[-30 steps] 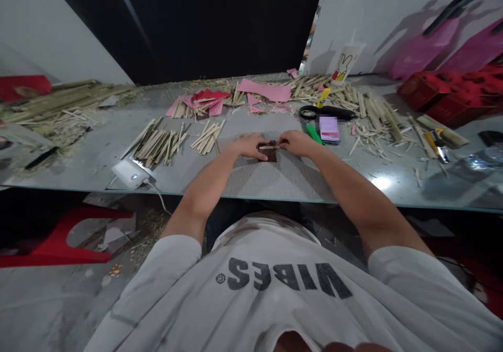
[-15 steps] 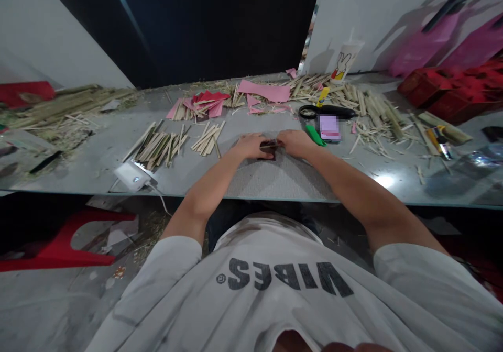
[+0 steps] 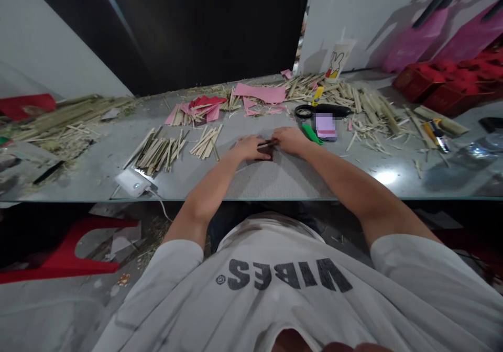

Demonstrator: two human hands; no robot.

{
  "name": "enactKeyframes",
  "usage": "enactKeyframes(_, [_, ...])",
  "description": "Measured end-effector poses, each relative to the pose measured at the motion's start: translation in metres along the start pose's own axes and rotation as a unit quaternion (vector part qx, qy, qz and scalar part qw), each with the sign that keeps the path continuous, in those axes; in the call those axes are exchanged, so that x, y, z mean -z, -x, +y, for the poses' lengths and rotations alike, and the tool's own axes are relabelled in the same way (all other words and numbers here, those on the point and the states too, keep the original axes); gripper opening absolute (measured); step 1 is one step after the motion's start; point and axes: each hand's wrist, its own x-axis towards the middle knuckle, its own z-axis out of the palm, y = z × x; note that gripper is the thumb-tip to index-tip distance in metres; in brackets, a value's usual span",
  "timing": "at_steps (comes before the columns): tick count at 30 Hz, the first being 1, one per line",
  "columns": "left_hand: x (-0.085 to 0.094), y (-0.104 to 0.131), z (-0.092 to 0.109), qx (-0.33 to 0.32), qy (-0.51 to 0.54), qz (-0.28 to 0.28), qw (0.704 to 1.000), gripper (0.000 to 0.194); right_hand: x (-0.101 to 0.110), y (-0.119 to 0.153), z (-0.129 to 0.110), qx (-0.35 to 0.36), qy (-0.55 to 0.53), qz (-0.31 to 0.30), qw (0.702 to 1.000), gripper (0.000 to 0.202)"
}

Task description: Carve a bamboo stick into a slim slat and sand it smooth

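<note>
A thin bamboo strip (image 3: 266, 144) lies between my two hands, above a small dark brown piece (image 3: 267, 157) whose kind I cannot make out. My left hand (image 3: 248, 147) is closed on the strip's left part, its thumb on the near side. The fingers of my right hand (image 3: 290, 139) are pinched at the strip's right end. Both hands rest low over a grey textured sheet (image 3: 281, 179) near the table's front edge. Just right of my right hand lies a green object (image 3: 312, 133). My fingers partly hide the strip and the brown piece.
Left of my hands are a small pile of bamboo strips (image 3: 206, 142) and a larger one (image 3: 159, 152). A white charger box (image 3: 131, 182) with a cable sits near the edge. A phone (image 3: 327, 127), black-handled tool (image 3: 332, 110), pink paper (image 3: 261, 92) and patterned cup (image 3: 339, 61) stand behind.
The head view has tilted and shifted slightly. Both hands keep nearly the same place and grip around the bamboo strip.
</note>
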Motion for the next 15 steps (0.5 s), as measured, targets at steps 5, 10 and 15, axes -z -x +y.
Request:
enactKeyframes(5, [-0.003,-0.002,-0.002,0.000,0.001,0.005,1.000,0.099,-0.003,0.000,-0.019,0.037,-0.002,-0.009,0.999,0.030])
enactKeyframes(10, [-0.004,-0.003,-0.003,0.005,-0.004,0.003,1.000,0.102,-0.005,-0.005,-0.020,0.043,-0.001,-0.002,0.999,0.031])
enactKeyframes(15, [-0.002,-0.004,-0.002,0.008,-0.002,-0.004,1.000,0.098,-0.002,-0.006,0.002,0.013,0.006,0.009,1.000,0.034])
